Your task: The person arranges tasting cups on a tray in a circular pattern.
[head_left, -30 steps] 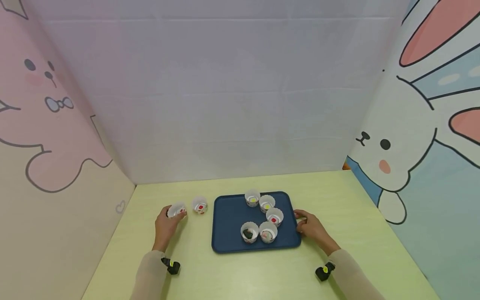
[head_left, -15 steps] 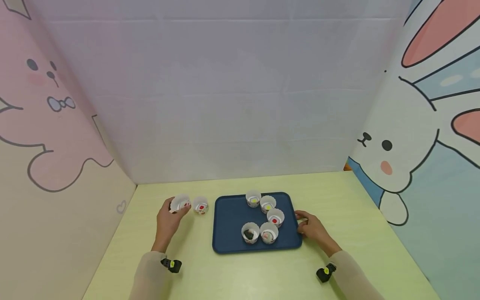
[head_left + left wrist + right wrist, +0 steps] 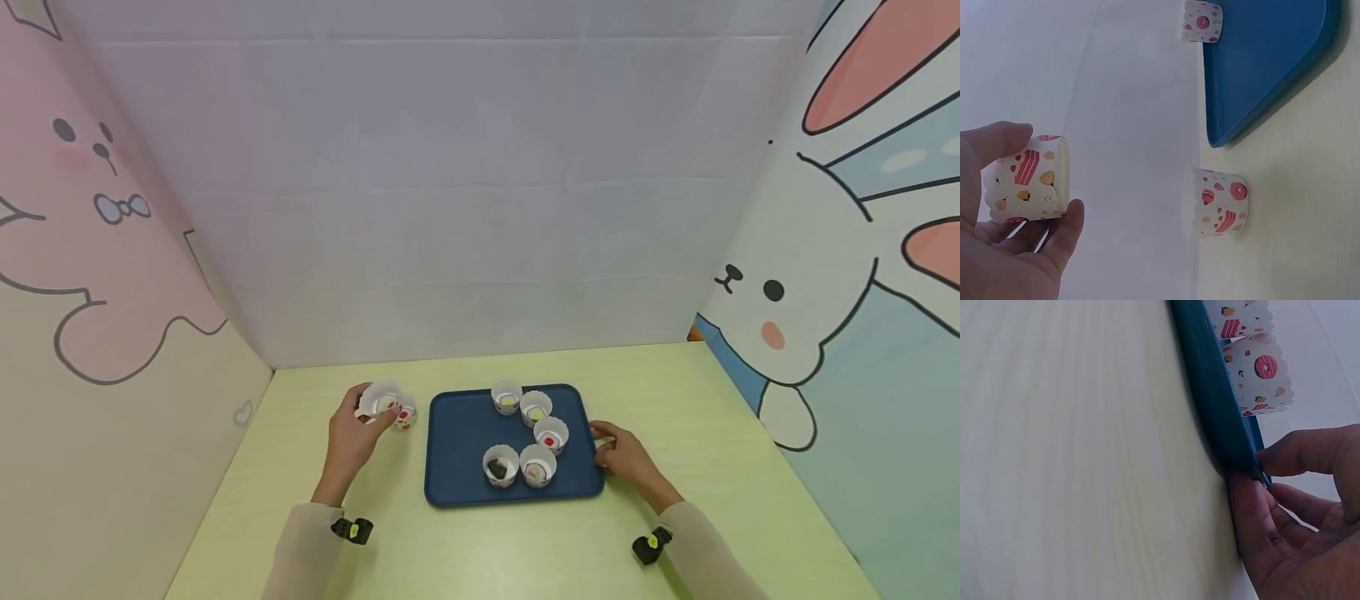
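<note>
My left hand (image 3: 351, 443) grips a paper baking cup (image 3: 1034, 178) printed with cakes and flowers, thumb on one side and fingers on the other. It is held above the table, and in the head view it partly covers a second baking cup (image 3: 1219, 203) that stands on the table left of the tray. Along the right side of the blue tray (image 3: 456, 442), my right hand (image 3: 627, 458) pinches the rim between thumb and fingers. Several baking cups stand on the tray; one holds a dark piece (image 3: 497, 468), others show yellow, red or pale contents.
The pale yellow-green table (image 3: 510, 550) meets a white cloth wall (image 3: 480, 250) at the back. Printed panels close the sides, with a pink cartoon animal (image 3: 90, 250) on the left and a white rabbit (image 3: 795, 292) on the right.
My left hand has lifted its baking cup off the table area and carried it right, now in front of the standing cup. The right hand and tray have barely moved.
</note>
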The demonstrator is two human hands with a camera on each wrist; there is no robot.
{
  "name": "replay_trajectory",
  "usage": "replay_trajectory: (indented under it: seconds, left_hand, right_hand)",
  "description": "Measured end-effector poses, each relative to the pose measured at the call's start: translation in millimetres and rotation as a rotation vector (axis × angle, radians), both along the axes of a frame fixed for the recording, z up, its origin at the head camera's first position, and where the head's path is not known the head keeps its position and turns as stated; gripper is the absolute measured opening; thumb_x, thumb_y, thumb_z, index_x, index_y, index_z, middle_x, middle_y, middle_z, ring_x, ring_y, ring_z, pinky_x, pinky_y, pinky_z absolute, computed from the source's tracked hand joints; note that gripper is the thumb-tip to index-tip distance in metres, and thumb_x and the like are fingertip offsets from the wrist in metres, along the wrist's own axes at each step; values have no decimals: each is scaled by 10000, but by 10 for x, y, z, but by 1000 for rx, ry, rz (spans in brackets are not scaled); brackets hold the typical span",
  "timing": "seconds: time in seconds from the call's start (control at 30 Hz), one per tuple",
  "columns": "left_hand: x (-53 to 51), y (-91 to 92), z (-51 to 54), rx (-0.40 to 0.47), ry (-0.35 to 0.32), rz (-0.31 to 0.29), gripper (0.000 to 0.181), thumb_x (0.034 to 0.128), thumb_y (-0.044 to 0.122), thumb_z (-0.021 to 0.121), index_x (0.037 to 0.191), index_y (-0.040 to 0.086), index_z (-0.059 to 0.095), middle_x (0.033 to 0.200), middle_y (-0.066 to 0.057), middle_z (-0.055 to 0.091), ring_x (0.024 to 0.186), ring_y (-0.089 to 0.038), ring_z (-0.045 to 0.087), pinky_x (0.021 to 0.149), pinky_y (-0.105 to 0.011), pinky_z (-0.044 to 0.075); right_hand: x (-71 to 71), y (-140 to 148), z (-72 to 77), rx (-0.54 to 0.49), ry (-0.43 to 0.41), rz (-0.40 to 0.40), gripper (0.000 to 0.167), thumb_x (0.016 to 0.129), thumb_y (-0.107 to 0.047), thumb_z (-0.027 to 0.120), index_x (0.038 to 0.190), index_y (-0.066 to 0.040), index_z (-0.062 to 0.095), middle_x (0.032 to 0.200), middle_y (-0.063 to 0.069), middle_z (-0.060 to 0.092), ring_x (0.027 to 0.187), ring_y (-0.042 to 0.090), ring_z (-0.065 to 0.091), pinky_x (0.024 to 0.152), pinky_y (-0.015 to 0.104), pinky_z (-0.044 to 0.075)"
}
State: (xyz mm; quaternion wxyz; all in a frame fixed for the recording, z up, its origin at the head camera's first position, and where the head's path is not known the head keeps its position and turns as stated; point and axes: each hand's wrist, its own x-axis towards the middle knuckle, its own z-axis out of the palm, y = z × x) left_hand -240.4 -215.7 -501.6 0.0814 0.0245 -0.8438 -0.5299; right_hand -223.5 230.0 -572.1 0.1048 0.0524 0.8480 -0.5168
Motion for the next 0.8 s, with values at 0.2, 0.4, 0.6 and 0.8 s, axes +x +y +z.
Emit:
replay_trajectory:
  seconds: [0.2, 0.4, 0.6, 0.8]
  left_hand:
    - [21, 136, 50, -36, 31, -14, 623, 837, 258, 771, 1367, 99, 486, 1274, -140, 581, 1152, -277, 575, 940, -431, 518]
    - [33, 284, 51, -37, 19, -50, 620, 837, 270, 770, 1371, 122, 494, 1271, -141, 585, 1080, -310, 623, 800, -336, 548]
    - [22, 429, -9, -41, 37, -97, 605, 834, 270, 771, 1360, 122, 510, 1256, -137, 610, 1007, -283, 644, 751, -314, 537]
    - [-13, 546, -115, -59, 53, -122, 581, 817, 279, 785, 1322, 125, 543, 1201, -130, 639, 961, -264, 650, 725, -320, 543]
  right_hand:
    - [4, -16, 17, 0, -11, -14, 687, 733, 112, 564, 1407, 7, 480, 1271, 224, 554, 777, 187, 568, 589, 296, 489]
    - [-3, -2, 9, -4, -9, -10, 681, 738, 110, 554, 1407, 12, 476, 1270, 227, 551, 774, 174, 562, 598, 295, 489]
    - [-6, -1, 4, -7, -12, -17, 683, 733, 107, 553, 1404, -2, 486, 1261, 211, 560, 767, 202, 562, 597, 293, 492]
    - [3, -5, 20, 0, -12, -8, 684, 738, 104, 553, 1410, 8, 474, 1271, 223, 554, 775, 198, 564, 609, 299, 495]
